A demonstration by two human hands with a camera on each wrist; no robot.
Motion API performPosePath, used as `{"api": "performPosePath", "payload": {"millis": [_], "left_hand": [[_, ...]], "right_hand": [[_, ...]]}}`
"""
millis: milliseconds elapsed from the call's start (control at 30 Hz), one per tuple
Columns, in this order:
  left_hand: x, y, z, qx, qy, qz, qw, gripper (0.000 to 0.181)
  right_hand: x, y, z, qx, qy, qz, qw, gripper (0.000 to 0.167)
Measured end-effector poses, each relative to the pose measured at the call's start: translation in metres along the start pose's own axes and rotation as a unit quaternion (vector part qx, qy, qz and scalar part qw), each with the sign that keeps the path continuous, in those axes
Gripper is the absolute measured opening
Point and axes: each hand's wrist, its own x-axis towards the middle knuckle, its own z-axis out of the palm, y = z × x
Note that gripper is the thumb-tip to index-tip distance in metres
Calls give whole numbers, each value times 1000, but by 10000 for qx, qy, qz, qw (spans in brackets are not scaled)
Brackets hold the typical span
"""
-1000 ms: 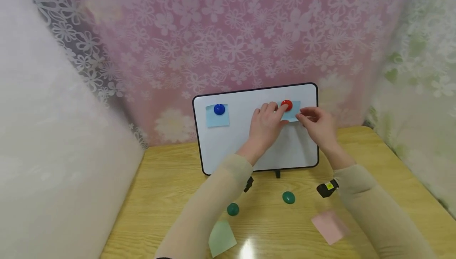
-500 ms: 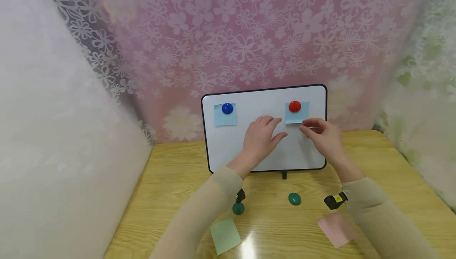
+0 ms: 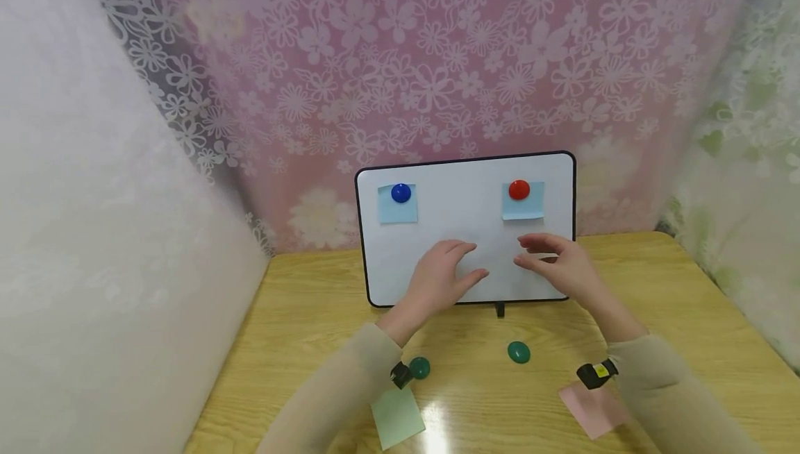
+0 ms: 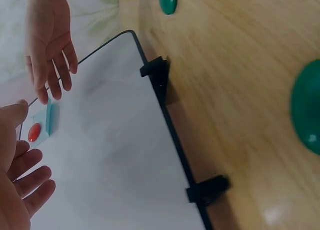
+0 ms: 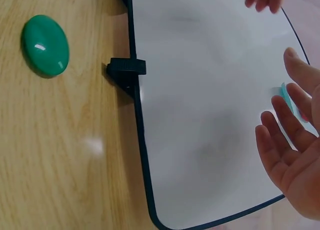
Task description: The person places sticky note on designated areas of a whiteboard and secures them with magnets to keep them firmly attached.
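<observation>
A whiteboard with a black rim stands on the table. At its upper left a blue magnet holds a light blue sticky note; at its upper right a red magnet holds another light blue sticky note, its lower edge curling outward. My left hand hovers before the board's lower middle, fingers relaxed, holding nothing. To its right, below the red magnet's note, my right hand is likewise loose, with thumb and fingers apart. The left wrist view shows both hands clear of the note.
On the wooden table lie two green magnets, one near the left wrist and one farther right. A green sticky note and a pink sticky note lie nearer. Black feet support the board.
My left hand has come off the red magnet and moved down and left. My right hand has left the note's lower corner and dropped lower. The note stays under the red magnet.
</observation>
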Motion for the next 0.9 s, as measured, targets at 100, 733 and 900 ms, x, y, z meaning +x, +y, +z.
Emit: {"api": "performPosePath", "payload": {"millis": [100,733,900], "left_hand": [[-14,-8,6,-148,-138,-121,9997,52],[-72,-36,18,-784,-736,-354,9936,48],[-83,-40,17,-915,-913,-335,9910,48]], "right_hand": [[-4,3,2,-61,-184,40,9998,59],[-27,16,9,-223,-726,-84,9971,52],[-30,20,12,-393,-817,-272,9955,47]]}}
